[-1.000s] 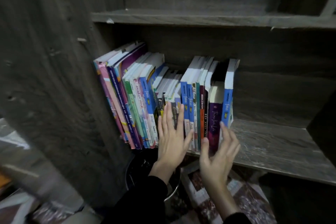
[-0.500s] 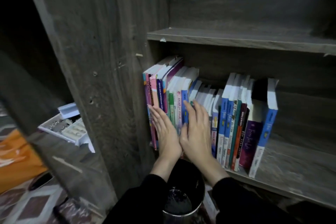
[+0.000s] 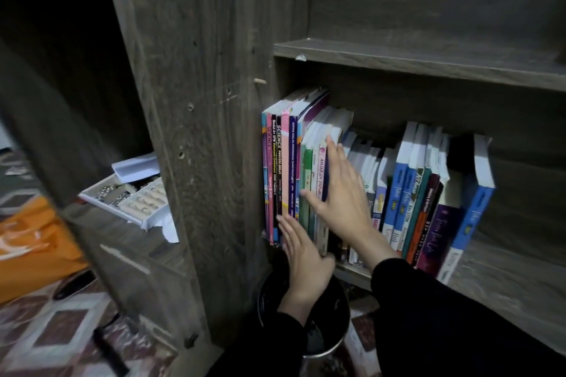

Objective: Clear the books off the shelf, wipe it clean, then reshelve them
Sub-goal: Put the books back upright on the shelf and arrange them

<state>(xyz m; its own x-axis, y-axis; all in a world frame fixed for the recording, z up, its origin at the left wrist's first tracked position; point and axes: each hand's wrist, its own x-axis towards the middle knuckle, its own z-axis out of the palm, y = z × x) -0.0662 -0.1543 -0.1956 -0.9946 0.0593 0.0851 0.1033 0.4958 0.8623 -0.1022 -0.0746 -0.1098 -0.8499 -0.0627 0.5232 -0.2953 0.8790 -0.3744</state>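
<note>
Spines of the books took 2 flat, empty grips: left grip at 7 o'clock from right grip. Even, low pressure was advisable to square them.

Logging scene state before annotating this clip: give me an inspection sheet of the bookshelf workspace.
surface: wooden shelf, bare board right of the books.
job's things: books stand in a row at the shelf's left end, rightmost ones leaning; no cloth seen.
clutter: white tray of small items and orange bag left of the side panel; black bin below the shelf.
grips: left hand and right hand both flat and straight against the book spines.
cables: nothing seen.
surroundings: upper shelf, patterned floor, dim light.
</note>
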